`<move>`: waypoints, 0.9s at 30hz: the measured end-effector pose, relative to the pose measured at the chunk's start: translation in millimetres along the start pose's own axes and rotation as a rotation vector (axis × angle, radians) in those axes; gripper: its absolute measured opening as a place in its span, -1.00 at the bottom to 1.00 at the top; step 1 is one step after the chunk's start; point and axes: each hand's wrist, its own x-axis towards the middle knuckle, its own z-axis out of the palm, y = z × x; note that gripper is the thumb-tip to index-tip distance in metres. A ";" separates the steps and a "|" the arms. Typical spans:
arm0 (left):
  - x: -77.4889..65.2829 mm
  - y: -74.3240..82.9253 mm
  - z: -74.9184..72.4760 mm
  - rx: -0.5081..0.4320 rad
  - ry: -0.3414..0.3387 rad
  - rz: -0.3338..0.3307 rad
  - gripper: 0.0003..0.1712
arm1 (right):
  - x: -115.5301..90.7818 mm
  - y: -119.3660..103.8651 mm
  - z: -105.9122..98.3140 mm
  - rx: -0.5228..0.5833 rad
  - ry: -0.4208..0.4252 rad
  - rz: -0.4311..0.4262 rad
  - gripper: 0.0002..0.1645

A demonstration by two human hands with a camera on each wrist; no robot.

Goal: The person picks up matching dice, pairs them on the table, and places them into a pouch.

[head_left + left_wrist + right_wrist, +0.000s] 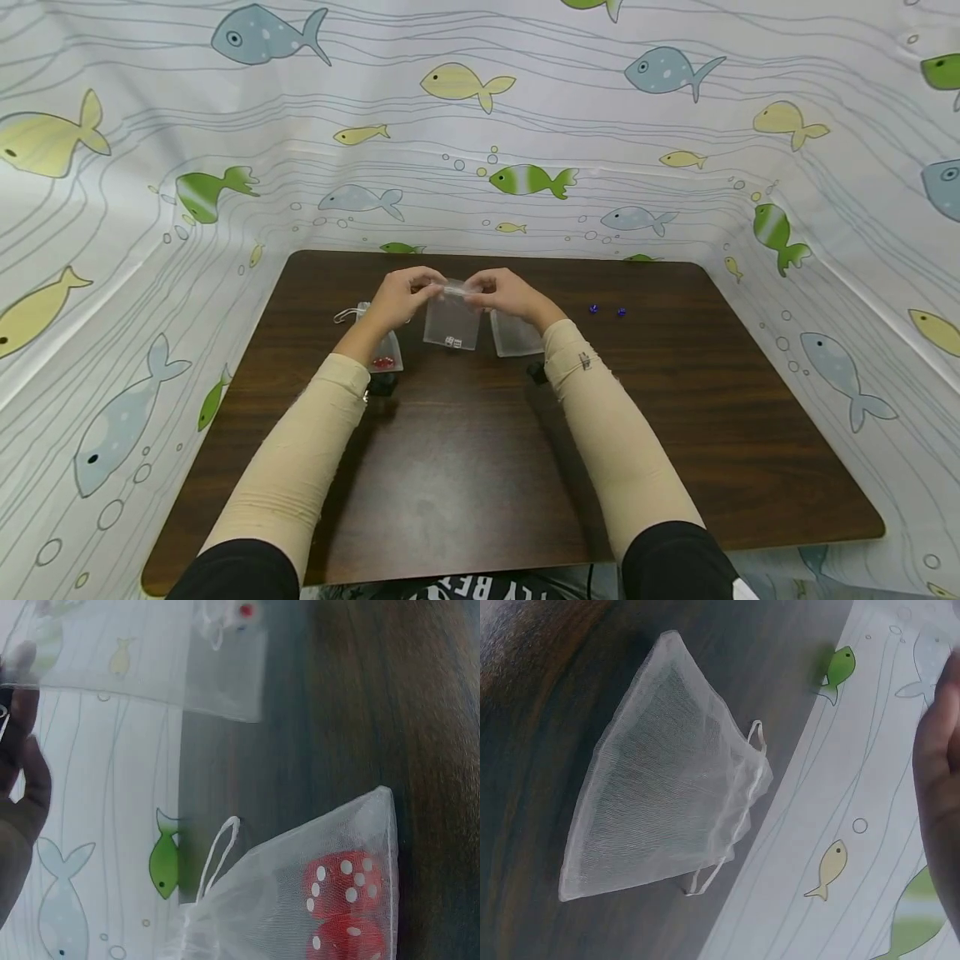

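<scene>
Both hands hold up a white mesh drawstring bag (pixel 448 318) by its top edge, over the far half of the table. White dice (pixel 453 342) lie in its bottom corner. My left hand (pixel 405 295) pinches the bag's left top side, while my right hand (pixel 512 295) pinches the opposite side. Below the left wrist rests a second mesh bag (pixel 262 900), drawn closed, with red dice (pixel 346 886) inside. A third mesh bag (pixel 660 787) lies flat beneath the right hand, nothing visible in it, its cord loops at the gathered mouth.
Two small blue dice (pixel 593 308) sit on the brown wooden table (pixel 435 492), right of the hands. A white curtain (pixel 480 125) printed with fish stands behind the table and along its sides.
</scene>
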 end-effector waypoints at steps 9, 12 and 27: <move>-5.1 -8.6 -1.0 -0.093 -0.110 -0.164 -0.61 | 5.0 20.7 7.3 0.075 0.006 0.080 -0.80; -5.9 -12.5 -0.1 -0.122 -0.117 -0.214 -0.60 | 7.0 25.7 10.6 0.059 0.063 0.112 -0.79; -5.2 -36.4 2.1 -0.205 -0.074 -0.372 -0.66 | 17.8 36.1 21.8 0.077 0.186 0.240 -0.77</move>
